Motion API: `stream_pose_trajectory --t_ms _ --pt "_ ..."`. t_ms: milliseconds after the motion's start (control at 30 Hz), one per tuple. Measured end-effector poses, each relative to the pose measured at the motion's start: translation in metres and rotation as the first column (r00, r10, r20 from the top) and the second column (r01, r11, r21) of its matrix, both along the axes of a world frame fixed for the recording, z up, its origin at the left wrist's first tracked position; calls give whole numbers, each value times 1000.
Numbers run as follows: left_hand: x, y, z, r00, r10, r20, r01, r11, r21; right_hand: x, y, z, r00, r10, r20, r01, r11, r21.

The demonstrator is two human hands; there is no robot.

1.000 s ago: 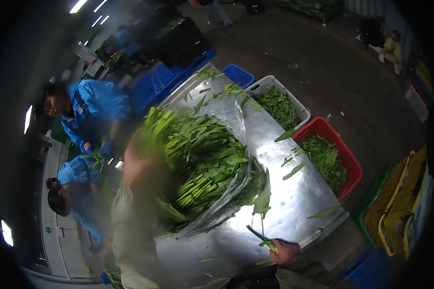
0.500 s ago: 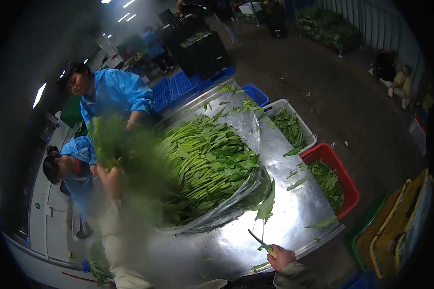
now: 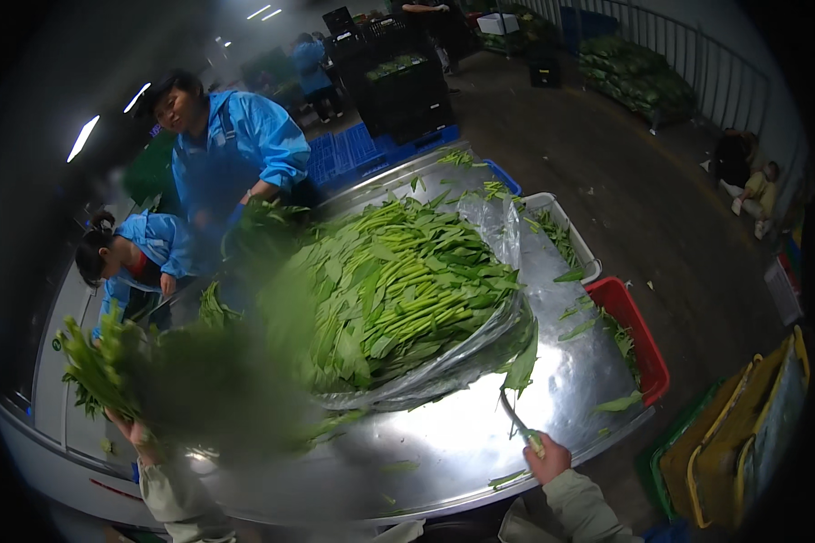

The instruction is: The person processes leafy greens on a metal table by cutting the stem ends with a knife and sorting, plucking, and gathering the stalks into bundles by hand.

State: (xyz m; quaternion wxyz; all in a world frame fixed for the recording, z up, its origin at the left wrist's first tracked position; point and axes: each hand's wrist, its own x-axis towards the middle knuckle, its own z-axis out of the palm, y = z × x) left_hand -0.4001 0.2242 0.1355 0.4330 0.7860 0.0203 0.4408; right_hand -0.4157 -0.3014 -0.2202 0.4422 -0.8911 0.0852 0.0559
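Observation:
At the lower left my left hand [image 3: 133,431] is closed around a bunch of long-stemmed leafy greens [image 3: 101,369], its stem ends pointing up. Part of that area is lost in a dark green blur. My right hand [image 3: 549,459] grips the handle of a small curved knife [image 3: 514,418] over the table's front part, with the blade pointing up and away from me. Between the hands, a large pile of leafy greens [image 3: 398,290] lies in an opened clear plastic bag [image 3: 453,348] on the metal table [image 3: 444,443]. A few loose leaves lie around it.
Two co-workers in blue jackets, one standing [image 3: 244,136] and one bent over [image 3: 149,249], are on the left. Along the table's right side are a white basket [image 3: 591,264] and a red basket [image 3: 658,362] with greens. Yellow crates [image 3: 743,434] lean at the lower right.
My left hand has swung down and left, carrying the bunch of greens from beside the standing co-worker to the lower left. My right hand keeps the knife. The view has shifted a little.

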Motion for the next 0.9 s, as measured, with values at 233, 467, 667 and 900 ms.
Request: stream_pose_trajectory --t_ms 233,467,667,900 --pt "4 0 -32 670 64 -740 591 557 583 -14 75 6 997 -63 50 51 976 211" --pt "17 29 -298 512 -54 -857 721 569 395 -70 258 23 978 41 -204 81 826 557" --pt "0 29 -337 625 31 -780 568 668 481 -86 294 29 969 80 -235 122 671 731" --pt "-6 29 -325 620 -18 -784 527 750 399 -40 327 31 945 274 -178 -93 749 656"
